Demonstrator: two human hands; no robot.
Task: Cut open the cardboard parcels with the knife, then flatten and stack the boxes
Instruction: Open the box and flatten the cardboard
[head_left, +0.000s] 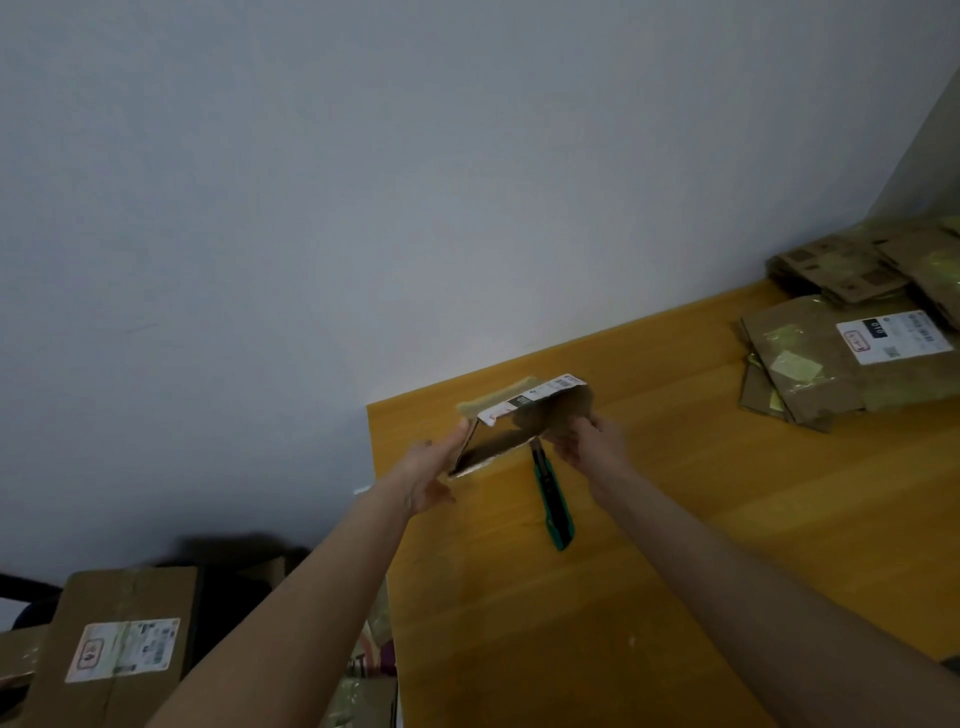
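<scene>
You're at the flattening step: the small box (540, 415) is already cut open and held just above the table (675, 545), with the knife (554, 512) lying beneath it at six o'clock. Your left hand (428, 470) grips its left end, thumb along the edge, and your right hand (584, 441) has its fingers curled on the right wall. Next, likely press the walls together, then carry it to the flattened stack (831, 364) at two o'clock. A sealed parcel (119, 634) waits at eight o'clock.
</scene>
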